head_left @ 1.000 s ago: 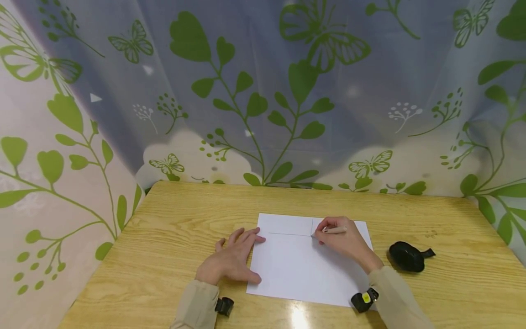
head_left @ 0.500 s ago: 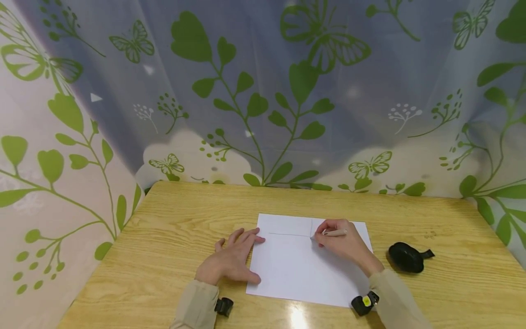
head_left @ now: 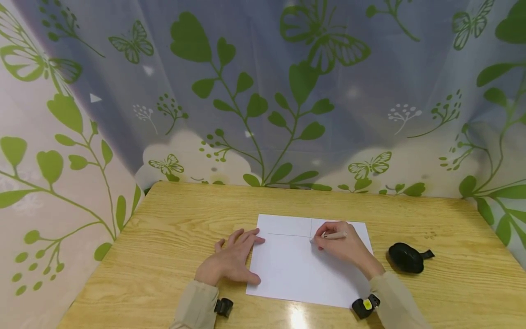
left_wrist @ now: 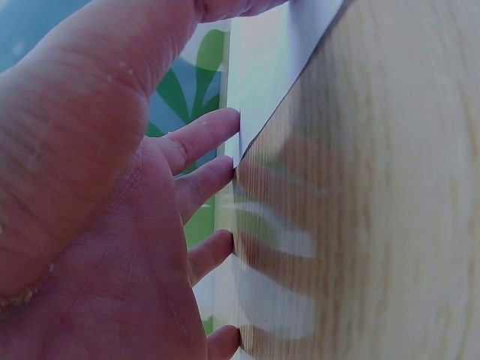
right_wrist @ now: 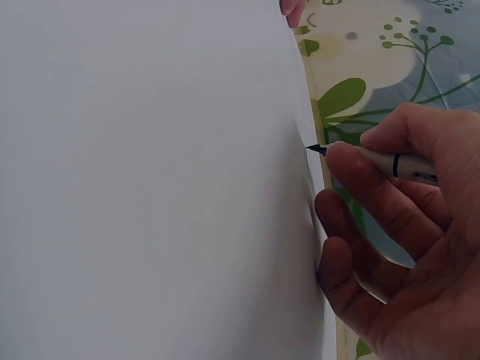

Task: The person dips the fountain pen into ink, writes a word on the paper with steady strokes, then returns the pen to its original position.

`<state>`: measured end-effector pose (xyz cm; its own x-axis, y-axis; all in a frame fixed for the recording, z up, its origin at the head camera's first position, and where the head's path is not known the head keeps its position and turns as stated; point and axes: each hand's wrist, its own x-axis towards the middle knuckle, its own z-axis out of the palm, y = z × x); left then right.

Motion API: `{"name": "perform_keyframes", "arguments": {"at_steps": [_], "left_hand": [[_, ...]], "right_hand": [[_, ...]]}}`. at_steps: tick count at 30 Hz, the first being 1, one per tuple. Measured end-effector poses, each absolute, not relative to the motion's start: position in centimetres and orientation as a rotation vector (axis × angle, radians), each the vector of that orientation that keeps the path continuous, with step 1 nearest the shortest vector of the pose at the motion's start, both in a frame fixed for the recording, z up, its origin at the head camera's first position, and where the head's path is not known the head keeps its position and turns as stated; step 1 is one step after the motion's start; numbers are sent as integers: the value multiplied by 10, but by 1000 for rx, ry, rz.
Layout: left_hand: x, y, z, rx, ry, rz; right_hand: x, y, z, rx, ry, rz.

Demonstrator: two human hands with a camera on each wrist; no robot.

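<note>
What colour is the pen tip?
The pen tip is dark, almost black; the right wrist view shows it best.

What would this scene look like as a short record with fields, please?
Left hand: fingers spread at the left edge of the white rectangular paper sheet
Right hand: pinches the slim, dark-tipped beige pen, tip at the sheet
Marks: thin dark crosswise line, thin dark upright line
Right of sheet: black rounded object with short tab
Surface: yellowish wood-grain table
Backdrop: blue-grey and white curtain, green leaf and butterfly print

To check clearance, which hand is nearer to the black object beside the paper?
Right hand, left of the black object, over the paper; the left hand is farther left.
</note>
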<state>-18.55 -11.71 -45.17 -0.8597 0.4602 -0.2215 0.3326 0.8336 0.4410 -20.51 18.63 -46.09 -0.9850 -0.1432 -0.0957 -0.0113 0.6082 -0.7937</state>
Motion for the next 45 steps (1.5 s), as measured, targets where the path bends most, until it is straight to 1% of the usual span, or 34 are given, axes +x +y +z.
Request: {"name": "perform_keyframes", "arguments": {"at_steps": [45], "left_hand": [[-186,-116,-451,600,2703,537]], "right_hand": [[-191,180,-459,-192,2628,-1343]]}}
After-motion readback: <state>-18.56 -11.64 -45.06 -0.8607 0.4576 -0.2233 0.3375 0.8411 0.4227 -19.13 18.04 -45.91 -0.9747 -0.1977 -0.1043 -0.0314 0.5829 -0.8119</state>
